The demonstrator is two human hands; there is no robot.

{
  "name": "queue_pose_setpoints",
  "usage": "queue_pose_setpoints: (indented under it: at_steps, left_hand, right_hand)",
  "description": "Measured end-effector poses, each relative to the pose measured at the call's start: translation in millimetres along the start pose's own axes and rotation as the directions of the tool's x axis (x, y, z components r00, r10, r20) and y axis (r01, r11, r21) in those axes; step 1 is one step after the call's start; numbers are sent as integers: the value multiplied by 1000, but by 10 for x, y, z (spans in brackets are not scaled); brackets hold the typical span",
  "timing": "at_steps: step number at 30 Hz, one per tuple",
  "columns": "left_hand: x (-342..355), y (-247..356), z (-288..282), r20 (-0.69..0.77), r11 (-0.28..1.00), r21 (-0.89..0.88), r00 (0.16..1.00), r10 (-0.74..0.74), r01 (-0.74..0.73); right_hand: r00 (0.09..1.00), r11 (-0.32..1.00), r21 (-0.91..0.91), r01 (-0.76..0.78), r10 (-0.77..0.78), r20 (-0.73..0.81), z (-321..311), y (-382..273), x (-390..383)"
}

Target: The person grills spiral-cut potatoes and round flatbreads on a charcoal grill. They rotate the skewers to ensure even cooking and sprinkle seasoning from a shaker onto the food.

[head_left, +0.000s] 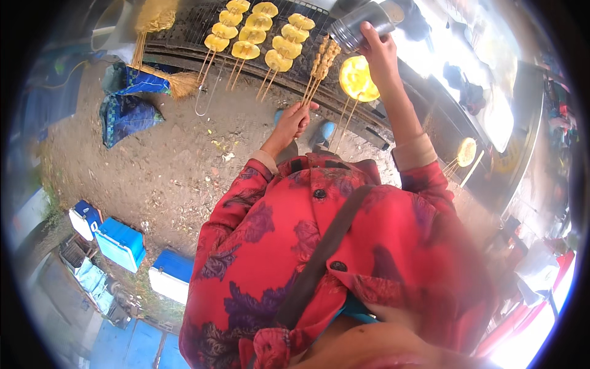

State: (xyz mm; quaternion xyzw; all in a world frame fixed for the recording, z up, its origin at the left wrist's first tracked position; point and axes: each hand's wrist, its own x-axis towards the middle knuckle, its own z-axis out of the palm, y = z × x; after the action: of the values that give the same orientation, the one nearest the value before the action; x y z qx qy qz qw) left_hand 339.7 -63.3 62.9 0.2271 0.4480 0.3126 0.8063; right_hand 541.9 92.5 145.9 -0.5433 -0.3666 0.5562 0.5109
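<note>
Fingers of the left hand (296, 125) were clamped around the bare ends of slim browned skewers (324, 60) at the grill's (195, 23) near edge; the right hand's (380, 52) gripped a tilted metal canister (359, 26) near their tips. Skewers seemed light, their food soft, best held by the sticks; the canister, rigid and perhaps slippery, suited a firm side grip.
</note>
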Motion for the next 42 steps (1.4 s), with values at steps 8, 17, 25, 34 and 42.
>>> queue_pose_setpoints:
  at_steps: [8,17,25,34,42]
  left_hand:
    - [-40,-62,16,-57,1000,17,998,-14,15]
    - [14,-49,-54,-32,997,50,997,64,-63]
    - [-54,-165,-6,-217,973,191,961,173,-132]
    - [-58,-133,-32,-207,954,265,958,200,-142]
    - [-2,-65,-65,-180,927,341,957,227,-156]
  right_hand:
    - [998,996,-57,66,-64,24,-8,-3,14]
    - [995,996,50,-67,63,83,82,270,-99]
    - [998,1000,-3,-23,23,58,157,348,45]
    - [993,1000,11,-7,6,117,327,-303,-42]
    - [994,989,-103,105,-105,3,130,10,146]
